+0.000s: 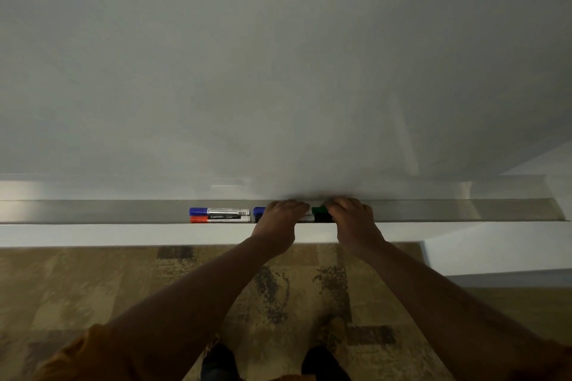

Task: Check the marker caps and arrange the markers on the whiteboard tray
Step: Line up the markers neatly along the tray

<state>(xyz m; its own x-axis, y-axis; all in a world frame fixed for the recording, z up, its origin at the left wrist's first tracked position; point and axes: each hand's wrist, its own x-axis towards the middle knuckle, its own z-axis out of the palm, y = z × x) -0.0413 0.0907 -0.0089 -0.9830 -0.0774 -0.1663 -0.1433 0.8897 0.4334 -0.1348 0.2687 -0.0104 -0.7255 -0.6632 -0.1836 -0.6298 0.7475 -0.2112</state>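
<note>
A blue-capped marker (pixel 219 211) and a red-capped marker (pixel 219 219) lie side by side in the grey whiteboard tray (pixel 93 212), caps pointing left. Just right of them, my left hand (pixel 276 226) covers more markers; a blue cap (pixel 258 211) sticks out at its left. My right hand (pixel 356 227) rests over the right ends of that group. Between the hands a green cap (pixel 319 211) and a black cap (pixel 322 219) show. Both hands have fingers curled down on these markers; which ones they grip is hidden.
The whiteboard (pixel 278 71) fills the upper view. The tray runs the full width, ending near the right at a corner (pixel 557 210). Below lies patterned carpet (pixel 123 288), with my shoes (pixel 269 362) at the bottom.
</note>
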